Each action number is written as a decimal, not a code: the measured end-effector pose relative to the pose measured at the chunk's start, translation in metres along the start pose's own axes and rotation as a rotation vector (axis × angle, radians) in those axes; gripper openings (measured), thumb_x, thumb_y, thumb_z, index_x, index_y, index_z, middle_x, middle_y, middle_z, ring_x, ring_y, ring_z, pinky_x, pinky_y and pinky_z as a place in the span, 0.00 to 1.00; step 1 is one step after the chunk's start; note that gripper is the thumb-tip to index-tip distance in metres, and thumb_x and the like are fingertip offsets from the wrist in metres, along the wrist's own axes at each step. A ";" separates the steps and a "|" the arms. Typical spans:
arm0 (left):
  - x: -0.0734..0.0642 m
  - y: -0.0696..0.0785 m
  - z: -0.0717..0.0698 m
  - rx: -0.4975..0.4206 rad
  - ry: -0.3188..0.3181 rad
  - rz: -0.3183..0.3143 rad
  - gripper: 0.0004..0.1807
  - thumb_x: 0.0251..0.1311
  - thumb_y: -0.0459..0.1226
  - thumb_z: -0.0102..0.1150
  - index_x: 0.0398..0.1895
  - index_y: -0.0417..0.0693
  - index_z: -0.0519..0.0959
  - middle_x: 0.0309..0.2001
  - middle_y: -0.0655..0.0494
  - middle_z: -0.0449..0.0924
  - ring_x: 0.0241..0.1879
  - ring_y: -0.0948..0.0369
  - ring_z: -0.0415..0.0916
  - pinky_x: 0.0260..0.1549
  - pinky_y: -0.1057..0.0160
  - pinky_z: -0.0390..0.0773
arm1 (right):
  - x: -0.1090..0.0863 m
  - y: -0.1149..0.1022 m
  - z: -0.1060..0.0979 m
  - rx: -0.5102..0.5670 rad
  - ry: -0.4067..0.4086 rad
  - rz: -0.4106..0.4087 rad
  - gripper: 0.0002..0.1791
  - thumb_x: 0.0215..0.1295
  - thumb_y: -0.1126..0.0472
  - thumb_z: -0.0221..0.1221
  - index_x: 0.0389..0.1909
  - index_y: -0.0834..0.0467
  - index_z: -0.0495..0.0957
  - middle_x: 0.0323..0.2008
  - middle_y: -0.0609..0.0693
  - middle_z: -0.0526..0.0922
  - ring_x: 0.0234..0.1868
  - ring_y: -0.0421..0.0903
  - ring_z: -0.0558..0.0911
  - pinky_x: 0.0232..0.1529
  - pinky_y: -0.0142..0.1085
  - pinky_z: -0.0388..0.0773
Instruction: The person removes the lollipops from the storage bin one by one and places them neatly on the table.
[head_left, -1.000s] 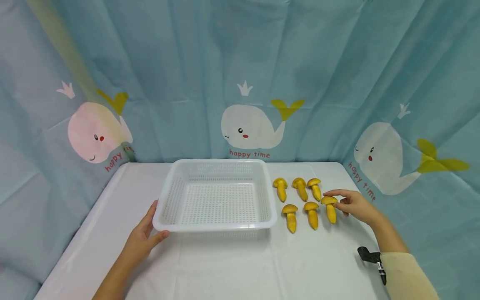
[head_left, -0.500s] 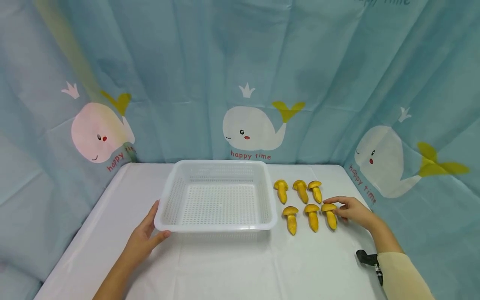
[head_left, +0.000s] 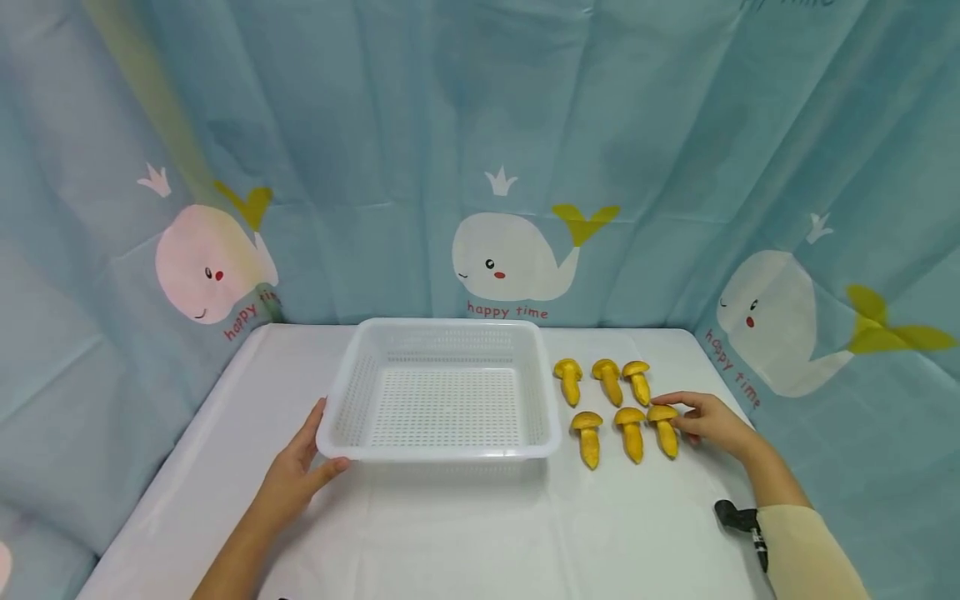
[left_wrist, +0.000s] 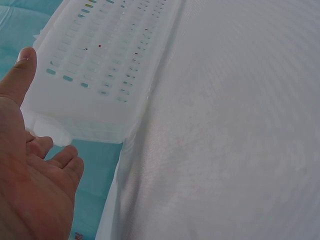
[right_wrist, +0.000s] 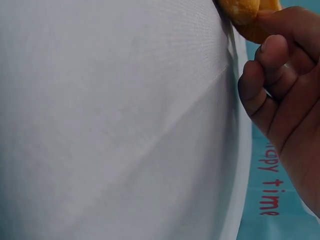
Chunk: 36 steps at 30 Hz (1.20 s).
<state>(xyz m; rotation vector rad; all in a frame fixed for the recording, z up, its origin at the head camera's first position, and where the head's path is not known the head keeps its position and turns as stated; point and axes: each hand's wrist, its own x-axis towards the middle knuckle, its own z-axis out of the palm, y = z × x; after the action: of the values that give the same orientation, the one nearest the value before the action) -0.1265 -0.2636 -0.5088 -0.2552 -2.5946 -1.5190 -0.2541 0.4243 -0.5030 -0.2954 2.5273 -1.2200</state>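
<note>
In the head view my left hand [head_left: 294, 475] holds the front left corner of a white plastic basket [head_left: 438, 454], its thumb at the front rim and the fingers along the left side. From the left wrist, the thumb lies against the pale slotted basket wall [left_wrist: 100, 107], while some fingers curl loosely below the corner. At the right, my right hand [head_left: 708, 423] pinches the cap of a yellow toy mushroom [head_left: 664, 432], the rightmost of the front row. The right wrist view shows only part of this mushroom [right_wrist: 242, 10], at the thumb and index finger.
Several similar mushrooms stand in two rows right of the basket, including a near one [head_left: 588, 440] and a far one [head_left: 570, 383]. A white cloth [head_left: 450, 533] covers the table. Blue curtain [head_left: 360, 167] with printed whales hangs behind and at both sides.
My right hand has drawn the rightmost mushroom slightly nearer and in line with the front row. The left hand stays at the basket corner. The head view has shifted a little.
</note>
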 end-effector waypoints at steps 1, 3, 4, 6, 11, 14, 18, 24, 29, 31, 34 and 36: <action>0.000 0.000 0.000 0.002 0.001 -0.002 0.55 0.57 0.36 0.68 0.77 0.71 0.41 0.78 0.62 0.41 0.72 0.75 0.42 0.57 0.87 0.53 | 0.000 -0.001 0.000 0.011 -0.006 -0.004 0.22 0.68 0.60 0.59 0.62 0.54 0.75 0.38 0.58 0.82 0.18 0.59 0.73 0.19 0.38 0.73; 0.001 0.000 -0.001 0.012 -0.002 0.001 0.55 0.57 0.36 0.68 0.77 0.71 0.41 0.78 0.62 0.41 0.73 0.73 0.43 0.57 0.87 0.53 | -0.001 -0.003 0.001 0.023 -0.012 -0.006 0.22 0.68 0.60 0.59 0.63 0.55 0.74 0.41 0.59 0.82 0.18 0.60 0.73 0.19 0.39 0.74; 0.001 0.001 -0.001 0.012 0.004 -0.001 0.55 0.56 0.36 0.69 0.77 0.71 0.41 0.78 0.63 0.42 0.73 0.73 0.43 0.57 0.87 0.53 | -0.001 -0.004 0.002 0.023 -0.008 -0.003 0.23 0.67 0.61 0.60 0.63 0.55 0.74 0.43 0.59 0.81 0.18 0.60 0.73 0.19 0.40 0.74; 0.003 0.002 -0.002 0.005 0.005 0.006 0.55 0.56 0.35 0.69 0.77 0.71 0.42 0.78 0.61 0.42 0.74 0.70 0.43 0.57 0.86 0.53 | -0.001 -0.006 0.002 0.015 0.002 0.003 0.23 0.67 0.59 0.60 0.63 0.54 0.74 0.43 0.59 0.81 0.19 0.60 0.73 0.19 0.40 0.74; 0.008 0.005 -0.001 -0.009 0.005 0.012 0.55 0.56 0.35 0.68 0.77 0.72 0.42 0.78 0.61 0.42 0.74 0.69 0.43 0.58 0.86 0.54 | 0.000 -0.009 0.001 -0.007 0.033 0.007 0.24 0.66 0.59 0.61 0.63 0.52 0.75 0.44 0.58 0.81 0.19 0.59 0.74 0.20 0.39 0.74; 0.009 0.006 0.000 -0.003 0.011 0.009 0.55 0.56 0.36 0.69 0.77 0.73 0.43 0.77 0.63 0.44 0.72 0.74 0.44 0.57 0.86 0.55 | 0.000 -0.010 0.000 0.001 0.037 0.001 0.24 0.66 0.60 0.61 0.63 0.52 0.74 0.46 0.58 0.80 0.19 0.59 0.73 0.21 0.39 0.75; 0.007 0.007 0.000 0.040 0.035 -0.005 0.54 0.54 0.38 0.71 0.76 0.73 0.45 0.76 0.64 0.48 0.70 0.80 0.46 0.55 0.87 0.56 | -0.002 -0.012 0.002 0.028 0.051 -0.007 0.24 0.66 0.60 0.61 0.63 0.52 0.74 0.49 0.60 0.79 0.20 0.61 0.72 0.21 0.40 0.75; 0.003 0.002 -0.004 0.052 0.037 0.020 0.51 0.57 0.36 0.68 0.77 0.70 0.46 0.77 0.60 0.48 0.70 0.76 0.49 0.55 0.87 0.56 | -0.010 -0.021 0.010 0.056 0.089 -0.052 0.25 0.66 0.58 0.62 0.64 0.53 0.74 0.58 0.61 0.76 0.21 0.60 0.72 0.21 0.41 0.75; 0.005 -0.001 -0.008 0.018 0.043 0.083 0.47 0.61 0.32 0.63 0.77 0.66 0.48 0.77 0.56 0.50 0.67 0.82 0.52 0.56 0.86 0.58 | -0.015 -0.032 0.013 0.063 0.139 -0.089 0.24 0.67 0.56 0.61 0.64 0.51 0.73 0.42 0.63 0.80 0.21 0.63 0.71 0.22 0.43 0.72; 0.004 0.001 -0.010 0.030 0.050 0.082 0.47 0.60 0.32 0.64 0.77 0.65 0.49 0.76 0.56 0.51 0.67 0.83 0.52 0.56 0.87 0.57 | -0.016 -0.036 0.014 0.053 0.152 -0.120 0.24 0.68 0.56 0.60 0.64 0.51 0.74 0.32 0.63 0.80 0.21 0.65 0.70 0.21 0.43 0.70; 0.002 0.004 -0.014 0.060 0.055 0.050 0.47 0.60 0.34 0.65 0.77 0.65 0.49 0.76 0.56 0.53 0.65 0.85 0.53 0.55 0.88 0.56 | -0.016 -0.044 0.019 0.022 0.185 -0.136 0.22 0.68 0.54 0.60 0.62 0.48 0.75 0.20 0.62 0.76 0.21 0.65 0.71 0.19 0.42 0.69; 0.001 0.005 -0.018 0.075 0.045 0.029 0.46 0.61 0.36 0.64 0.77 0.64 0.50 0.76 0.54 0.53 0.64 0.86 0.53 0.54 0.88 0.56 | -0.017 -0.049 0.024 0.009 0.216 -0.124 0.21 0.68 0.53 0.60 0.61 0.45 0.76 0.21 0.62 0.77 0.22 0.65 0.72 0.18 0.40 0.68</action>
<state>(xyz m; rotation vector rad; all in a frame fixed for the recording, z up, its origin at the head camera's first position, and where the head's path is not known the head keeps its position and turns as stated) -0.1260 -0.2770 -0.4954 -0.2474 -2.5946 -1.3976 -0.2277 0.3826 -0.4750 -0.3395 2.7203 -1.3765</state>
